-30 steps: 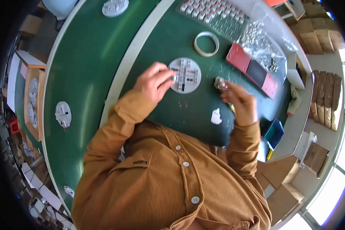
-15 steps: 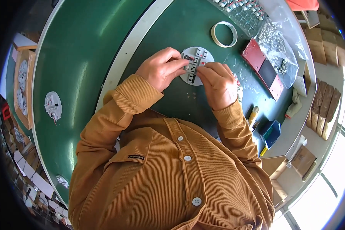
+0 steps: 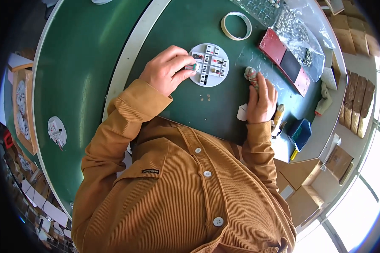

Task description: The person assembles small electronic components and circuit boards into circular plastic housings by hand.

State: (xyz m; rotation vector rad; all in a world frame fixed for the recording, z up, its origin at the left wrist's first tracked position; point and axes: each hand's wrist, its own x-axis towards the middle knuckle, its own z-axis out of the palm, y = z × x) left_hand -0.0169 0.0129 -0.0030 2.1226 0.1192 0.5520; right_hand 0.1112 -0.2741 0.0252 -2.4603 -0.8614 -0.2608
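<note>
A round white disc (image 3: 220, 80) lies on the green table in front of me. Several small white block-like fittings sit on its face, some with red and black bits. At the disc's left edge, my left hand (image 3: 166, 69) pinches a small white and green part (image 3: 194, 67) between thumb and fingers, which partly hide it. Apart from the disc, to its right, my right hand (image 3: 262, 100) has its fingers closed against a crumpled whitish bundle (image 3: 251, 74) with reddish and greenish marks. The fingers cover the bundle's near end.
A tape ring (image 3: 223, 30) lies beyond the disc. Further right are a red box with a dark panel (image 3: 278, 54) and a clear bag of small metal parts (image 3: 297, 36). A yellow-handled tool (image 3: 278, 113) and blue scoop (image 3: 299, 133) lie nearer. Another white disc (image 3: 57, 130) rests left.
My right hand has left the disc and moved right to the whitish bundle. My left hand stays at the disc's left side. The whole view has shifted slightly.
</note>
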